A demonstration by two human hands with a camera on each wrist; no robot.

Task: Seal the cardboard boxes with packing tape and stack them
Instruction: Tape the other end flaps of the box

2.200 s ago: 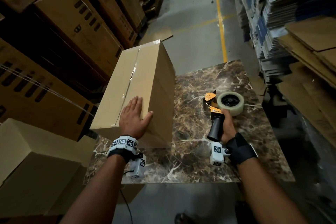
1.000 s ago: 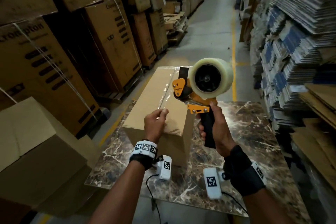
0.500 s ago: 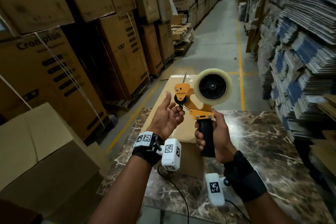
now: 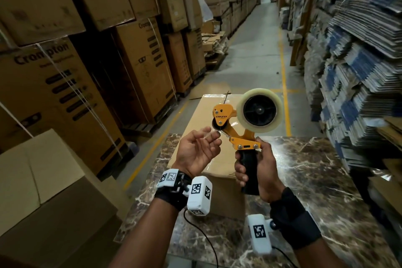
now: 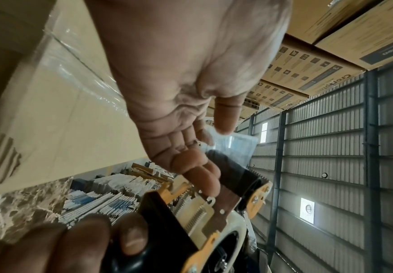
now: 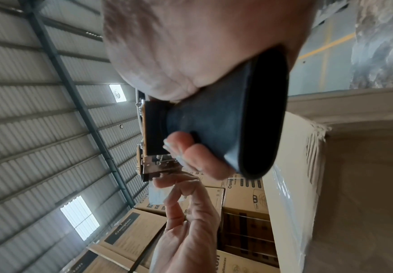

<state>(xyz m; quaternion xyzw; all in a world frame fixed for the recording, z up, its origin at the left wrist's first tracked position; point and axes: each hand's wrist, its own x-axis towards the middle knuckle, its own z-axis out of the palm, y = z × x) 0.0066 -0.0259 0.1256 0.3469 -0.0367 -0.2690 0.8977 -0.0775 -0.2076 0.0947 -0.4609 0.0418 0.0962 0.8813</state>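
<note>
While right hand (image 4: 258,172) grips tape dispenser (image 4: 245,122), left fingers (image 4: 214,136) pinch its tape end (image 5: 234,146).

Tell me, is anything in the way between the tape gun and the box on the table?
Nothing visible. The right hand holds the tape dispenser up over the cardboard box. Only the left hand is near, pinching the loose tape end at the roller.

A taped brown cardboard box (image 4: 202,128) lies on the marble bench (image 4: 315,180), an orange tape dispenser (image 4: 243,124) held upright above it.
</note>
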